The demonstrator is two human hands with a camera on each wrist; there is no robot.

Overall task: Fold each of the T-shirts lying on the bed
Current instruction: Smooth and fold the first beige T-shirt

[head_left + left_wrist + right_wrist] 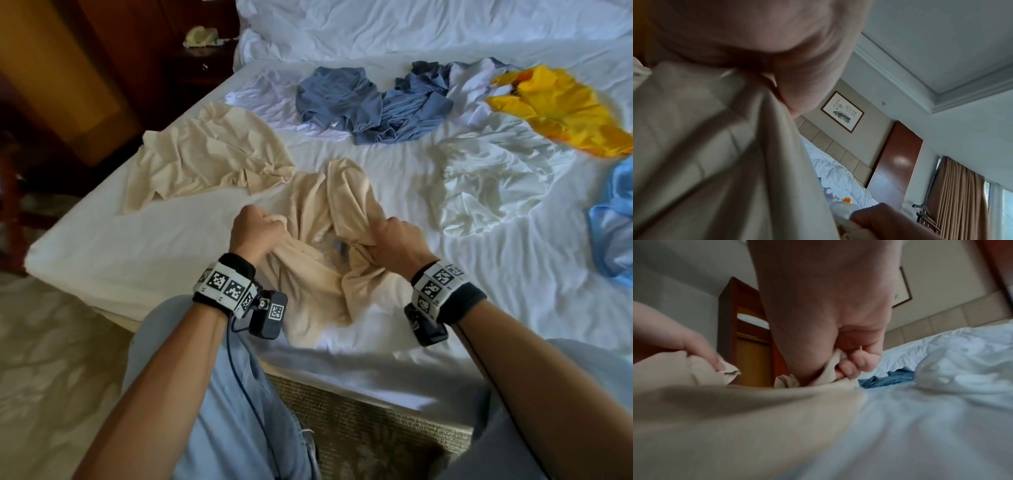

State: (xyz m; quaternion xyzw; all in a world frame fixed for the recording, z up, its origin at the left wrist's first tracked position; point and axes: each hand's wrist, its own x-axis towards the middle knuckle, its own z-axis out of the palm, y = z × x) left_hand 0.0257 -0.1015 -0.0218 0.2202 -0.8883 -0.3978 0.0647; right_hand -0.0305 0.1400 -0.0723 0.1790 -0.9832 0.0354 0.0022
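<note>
Beige T-shirt (318,240) lies bunched on the bed (137,246) near its front edge, directly between my two grips. Left hand (255,231) is fisted round a wad of its cloth; the left wrist view shows the fabric (715,154) drawn taut out of the closed fingers. Right hand (397,243) pinches the other side of the same shirt; in the right wrist view the fingertips (851,368) are curled over a beige fold (735,418). Both grips holding, cloth gathered between them, part of it draped toward the bed edge below my wrists.

Beyond the left grip, touching the held shirt's far corner: second beige T-shirt (205,154), crumpled. Farther out past both grips: blue T-shirts (370,102) in a heap. Beyond the right grip: white T-shirt (489,185), rumpled, apart from the held one. Far out to the right: yellow T-shirt (565,109), and a light blue garment (613,219) cut by the frame edge.
</note>
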